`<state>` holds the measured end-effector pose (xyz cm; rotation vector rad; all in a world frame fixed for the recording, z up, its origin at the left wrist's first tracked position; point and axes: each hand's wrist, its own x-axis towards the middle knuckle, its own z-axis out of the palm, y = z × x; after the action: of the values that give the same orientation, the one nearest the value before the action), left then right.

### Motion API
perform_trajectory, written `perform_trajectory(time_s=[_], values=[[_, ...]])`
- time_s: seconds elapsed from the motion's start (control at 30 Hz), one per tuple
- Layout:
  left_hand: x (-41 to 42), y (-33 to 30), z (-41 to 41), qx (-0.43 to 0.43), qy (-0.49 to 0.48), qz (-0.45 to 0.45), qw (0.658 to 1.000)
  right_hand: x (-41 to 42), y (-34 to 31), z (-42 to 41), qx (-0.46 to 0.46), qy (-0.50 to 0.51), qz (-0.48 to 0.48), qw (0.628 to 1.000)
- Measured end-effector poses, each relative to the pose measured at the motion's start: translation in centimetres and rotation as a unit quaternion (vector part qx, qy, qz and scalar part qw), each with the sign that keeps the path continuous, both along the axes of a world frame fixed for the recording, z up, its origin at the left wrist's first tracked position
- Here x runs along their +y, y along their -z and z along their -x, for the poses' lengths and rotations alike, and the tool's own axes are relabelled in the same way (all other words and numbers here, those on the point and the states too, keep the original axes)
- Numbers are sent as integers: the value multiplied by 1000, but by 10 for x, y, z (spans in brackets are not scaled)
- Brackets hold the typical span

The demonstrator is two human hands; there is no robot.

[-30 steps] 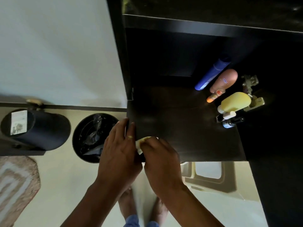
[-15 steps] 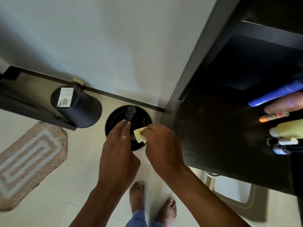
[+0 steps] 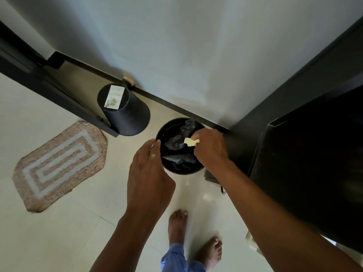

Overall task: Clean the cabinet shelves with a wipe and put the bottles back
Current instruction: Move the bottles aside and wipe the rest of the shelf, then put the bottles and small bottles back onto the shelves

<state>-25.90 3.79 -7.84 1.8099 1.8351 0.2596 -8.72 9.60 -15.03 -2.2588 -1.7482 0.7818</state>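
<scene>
My right hand [image 3: 211,149] pinches a small pale yellow wipe [image 3: 190,142] above the open black bin [image 3: 176,169], which has a dark liner inside. My left hand [image 3: 148,175] hovers at the bin's left rim, fingers together and holding nothing, with a yellowish speck on one finger. The dark cabinet shelf [image 3: 306,169] fills the right side; the bottles are out of view.
A second black bin [image 3: 125,112] stands upside down by the wall, with a white label on its base. A woven beige mat [image 3: 60,163] lies on the pale floor at left. My bare feet [image 3: 176,228] stand below. A dark door frame [image 3: 49,91] crosses the left.
My view swung left and down from the shelf to the floor. Both hands left the shelf edge, and the right one carried the wipe over the bin. The bottles went out of sight.
</scene>
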Motion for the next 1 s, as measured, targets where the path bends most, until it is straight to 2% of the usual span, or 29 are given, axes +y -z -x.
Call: perform_trajectory(time_s=[0.17, 0.3, 0.5, 0.63, 0.73, 0.83, 1.0], values=[[5, 2, 4, 0, -1, 6, 1000, -7, -5, 0, 47, 76, 3, 996], [7, 1, -7, -19, 17, 9, 1000, -27, -29, -6, 87, 123, -39, 988], [-2, -11, -56, -71, 117, -24, 990, -77, -73, -22, 114, 132, -120, 977], [-16, -28, -99, -78, 198, -45, 976, -121, -95, -50, 71, 158, -160, 972], [-29, -35, -133, -73, 274, -77, 956, -152, -100, -80, -9, 179, -178, 967], [-43, -36, -163, -37, 335, -80, 938, -178, -105, -116, -76, 195, -151, 966], [-64, -38, -208, -4, 405, -86, 910, -225, -108, -169, -131, 243, -119, 954]])
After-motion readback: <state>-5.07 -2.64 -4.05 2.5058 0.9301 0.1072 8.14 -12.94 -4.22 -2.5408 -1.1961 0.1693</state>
